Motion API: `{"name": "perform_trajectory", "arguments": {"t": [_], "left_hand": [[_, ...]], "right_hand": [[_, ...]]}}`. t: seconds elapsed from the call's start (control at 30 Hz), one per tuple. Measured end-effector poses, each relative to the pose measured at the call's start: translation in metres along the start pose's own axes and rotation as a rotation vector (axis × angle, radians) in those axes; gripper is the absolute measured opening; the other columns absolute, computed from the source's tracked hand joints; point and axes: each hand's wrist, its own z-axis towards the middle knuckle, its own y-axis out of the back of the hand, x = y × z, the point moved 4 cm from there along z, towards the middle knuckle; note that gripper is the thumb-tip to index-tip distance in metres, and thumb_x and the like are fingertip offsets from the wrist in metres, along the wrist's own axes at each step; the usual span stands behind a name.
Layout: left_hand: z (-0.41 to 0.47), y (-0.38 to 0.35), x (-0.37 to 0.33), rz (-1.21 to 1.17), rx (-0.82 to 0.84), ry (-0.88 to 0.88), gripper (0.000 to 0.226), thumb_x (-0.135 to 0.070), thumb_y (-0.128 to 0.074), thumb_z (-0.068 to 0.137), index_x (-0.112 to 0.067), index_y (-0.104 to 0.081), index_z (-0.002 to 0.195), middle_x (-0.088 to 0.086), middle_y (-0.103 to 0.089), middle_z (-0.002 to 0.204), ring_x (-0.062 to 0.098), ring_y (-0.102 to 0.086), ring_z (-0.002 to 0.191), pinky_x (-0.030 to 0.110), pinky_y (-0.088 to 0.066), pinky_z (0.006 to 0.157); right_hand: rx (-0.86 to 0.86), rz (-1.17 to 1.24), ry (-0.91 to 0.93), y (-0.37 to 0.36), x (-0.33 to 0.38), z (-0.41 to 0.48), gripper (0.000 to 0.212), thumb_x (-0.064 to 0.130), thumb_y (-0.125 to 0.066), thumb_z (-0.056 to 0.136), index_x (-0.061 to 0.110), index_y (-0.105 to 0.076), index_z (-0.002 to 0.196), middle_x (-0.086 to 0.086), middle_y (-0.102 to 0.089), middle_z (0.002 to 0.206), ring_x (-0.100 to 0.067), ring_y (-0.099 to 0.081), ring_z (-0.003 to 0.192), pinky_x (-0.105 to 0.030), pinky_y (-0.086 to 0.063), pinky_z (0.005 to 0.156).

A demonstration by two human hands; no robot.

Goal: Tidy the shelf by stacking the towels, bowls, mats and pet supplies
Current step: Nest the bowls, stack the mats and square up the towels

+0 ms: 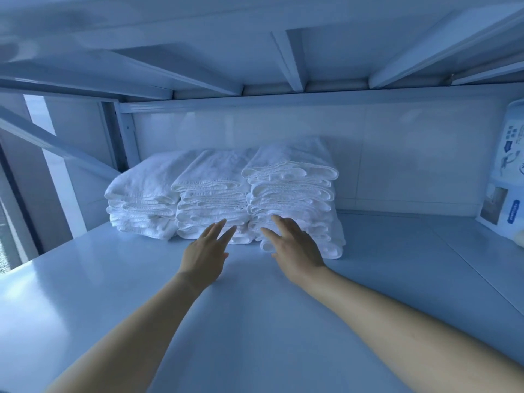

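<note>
Three stacks of folded white towels stand side by side at the back of the white shelf board: a left stack, a middle stack and a taller right stack. My left hand reaches flat toward the foot of the middle stack, fingers spread, fingertips at its front. My right hand lies open against the lower front of the right stack, fingers apart. Neither hand holds anything.
A white printed package stands at the far right edge of the shelf. The upper shelf's underside with ribs hangs close above. A metal upright and a diagonal brace stand at the left.
</note>
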Motion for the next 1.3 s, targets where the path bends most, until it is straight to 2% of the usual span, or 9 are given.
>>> {"name": "perform_trajectory", "arguments": {"t": [0.3, 0.43, 0.6, 0.73, 0.97, 1.07, 1.17, 1.23, 1.3], "left_hand": [[0.001, 0.002, 0.042, -0.022, -0.031, 0.042, 0.061, -0.027, -0.052, 0.092, -0.032, -0.023, 0.145, -0.009, -0.016, 0.154, 0.014, -0.02, 0.14, 0.037, -0.049, 0.082], [0.006, -0.008, 0.063, -0.023, 0.017, 0.007, 0.059, -0.031, -0.043, 0.096, -0.03, -0.015, 0.148, -0.011, -0.004, 0.157, 0.013, -0.011, 0.143, 0.038, -0.045, 0.093], [0.02, -0.026, 0.075, -0.081, 0.121, -0.052, 0.059, -0.04, -0.033, 0.098, -0.032, -0.003, 0.149, -0.012, 0.008, 0.156, 0.012, -0.002, 0.145, 0.038, -0.028, 0.112], [0.031, -0.034, 0.084, -0.045, 0.131, -0.072, 0.063, -0.05, -0.03, 0.096, -0.033, -0.001, 0.148, -0.012, 0.01, 0.156, 0.012, 0.0, 0.144, 0.041, -0.019, 0.115], [0.041, -0.037, 0.088, -0.065, 0.129, -0.065, 0.065, -0.055, -0.03, 0.094, -0.034, -0.004, 0.148, -0.015, 0.006, 0.156, 0.011, -0.001, 0.144, 0.042, -0.024, 0.113], [0.036, -0.02, 0.095, -0.075, -0.042, -0.132, 0.053, -0.042, -0.045, 0.093, -0.033, -0.03, 0.143, -0.013, -0.023, 0.153, 0.012, -0.028, 0.138, 0.036, -0.043, 0.096], [0.032, 0.01, 0.109, -0.058, -0.307, -0.203, 0.039, -0.024, -0.067, 0.081, -0.026, -0.061, 0.119, -0.005, -0.059, 0.122, 0.021, -0.059, 0.109, 0.034, -0.053, 0.066], [0.035, 0.02, 0.122, -0.032, -0.386, -0.194, 0.046, -0.022, -0.079, 0.069, -0.021, -0.064, 0.113, 0.0, -0.06, 0.114, 0.025, -0.061, 0.101, 0.033, -0.053, 0.054], [0.04, 0.021, 0.134, -0.013, -0.364, -0.126, 0.065, -0.024, -0.083, 0.063, -0.019, -0.056, 0.122, 0.003, -0.053, 0.125, 0.027, -0.053, 0.113, 0.035, -0.053, 0.058]], "right_hand": [[0.073, 0.059, 0.079, -0.025, 0.058, 0.043, 0.071, -0.006, -0.057, 0.082, 0.018, -0.029, 0.143, -0.007, -0.012, 0.154, -0.027, -0.018, 0.138, -0.041, -0.041, 0.093], [0.082, 0.02, 0.103, -0.033, 0.071, 0.062, 0.071, -0.01, -0.05, 0.083, 0.017, -0.026, 0.144, -0.006, -0.004, 0.157, -0.027, -0.006, 0.143, -0.043, -0.035, 0.102], [0.109, -0.032, 0.09, -0.041, 0.074, 0.079, 0.056, -0.012, -0.041, 0.085, 0.007, -0.035, 0.137, -0.006, -0.004, 0.157, -0.024, -0.002, 0.144, -0.042, -0.044, 0.092], [0.157, -0.054, 0.076, -0.046, 0.075, 0.093, 0.054, -0.013, -0.038, 0.086, 0.006, -0.035, 0.137, -0.007, -0.002, 0.157, -0.023, 0.003, 0.144, -0.043, -0.045, 0.091], [0.182, -0.071, 0.067, -0.043, 0.074, 0.112, 0.055, -0.012, -0.05, 0.083, 0.009, -0.043, 0.134, -0.005, -0.009, 0.156, -0.024, -0.005, 0.144, -0.044, -0.043, 0.099], [0.164, -0.052, 0.067, -0.041, 0.072, 0.109, 0.057, -0.012, -0.053, 0.08, 0.011, -0.046, 0.132, -0.004, -0.014, 0.155, -0.024, -0.01, 0.142, -0.044, -0.047, 0.092], [0.076, -0.059, 0.071, -0.037, 0.072, 0.104, 0.052, -0.007, -0.053, 0.078, 0.016, -0.051, 0.125, -0.003, -0.028, 0.146, -0.024, -0.026, 0.131, -0.036, -0.047, 0.077], [0.014, -0.091, 0.083, -0.034, 0.075, 0.106, 0.048, -0.002, -0.055, 0.078, 0.018, -0.053, 0.121, -0.002, -0.034, 0.14, -0.024, -0.032, 0.124, -0.032, -0.041, 0.072], [-0.04, -0.12, 0.104, -0.032, 0.082, 0.113, 0.049, 0.002, -0.059, 0.078, 0.017, -0.05, 0.123, -0.004, -0.034, 0.14, -0.026, -0.032, 0.123, -0.033, -0.039, 0.075]]}}
